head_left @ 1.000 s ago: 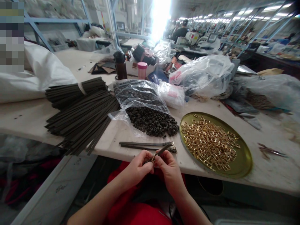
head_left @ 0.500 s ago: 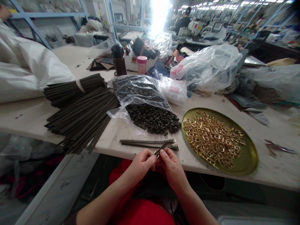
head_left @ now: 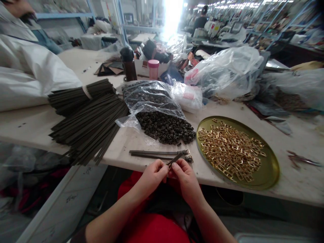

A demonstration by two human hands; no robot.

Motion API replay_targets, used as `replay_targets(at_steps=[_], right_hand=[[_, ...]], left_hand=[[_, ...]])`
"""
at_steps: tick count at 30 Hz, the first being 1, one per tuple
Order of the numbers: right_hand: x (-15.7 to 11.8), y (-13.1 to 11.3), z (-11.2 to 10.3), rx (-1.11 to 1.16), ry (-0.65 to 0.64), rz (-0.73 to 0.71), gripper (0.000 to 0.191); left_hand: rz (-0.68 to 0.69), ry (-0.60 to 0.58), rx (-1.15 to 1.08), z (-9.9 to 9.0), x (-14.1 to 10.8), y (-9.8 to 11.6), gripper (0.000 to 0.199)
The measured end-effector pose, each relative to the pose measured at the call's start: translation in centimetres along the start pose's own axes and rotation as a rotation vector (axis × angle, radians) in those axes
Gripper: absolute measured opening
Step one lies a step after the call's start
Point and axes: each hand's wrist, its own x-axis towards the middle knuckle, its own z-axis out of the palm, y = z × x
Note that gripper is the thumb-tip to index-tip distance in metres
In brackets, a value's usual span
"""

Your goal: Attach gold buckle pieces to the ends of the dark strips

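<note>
Dark strap (head_left: 176, 159) stays in both hands (head_left: 155, 173) (person (head_left: 43, 38) more visible).

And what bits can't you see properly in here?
All in the head view:
- Near end of the held strap: hidden by the left hand and right hand.
- Person on the left: cut off by the picture's edge.
- Far worker's hands: hidden, back turned.
- Pink label's writing: too small, blurred.

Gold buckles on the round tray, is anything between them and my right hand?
Only the rim of the round tray seems to stand between the right hand and the gold buckles. Two buckled straps lie just beyond its fingers, beside that path. That hand holds a dark strap.
</note>
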Motion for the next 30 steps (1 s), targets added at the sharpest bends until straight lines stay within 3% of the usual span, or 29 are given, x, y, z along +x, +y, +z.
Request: replay_targets(at_steps=[4, 8, 17, 30], right_hand=[[0.0, 0.1, 0.1, -0.039, -0.022, -0.06, 0.019], [-0.2, 0.1, 0.0, 0.002, -0.077, -0.023, 0.017], [-1.2, -0.4, 0.7, 0.025, -0.06, -0.052, 0.018], [-1.2, -1.0, 0.7, 0.145, -0.055, 0.094, 0.025]], left_hand=[[0.06, 0.026, 0.064, -0.2, -0.3, -0.3, 0.022], [0.106, 0.023, 0.093, -0.4, -0.8, -0.4, 0.022], [0.1, 0.002, 0.069, -0.8, -1.2, -0.3, 0.025], [0.105, -0.015, 0.108, -1.1, -1.8, 0.6, 0.029]])
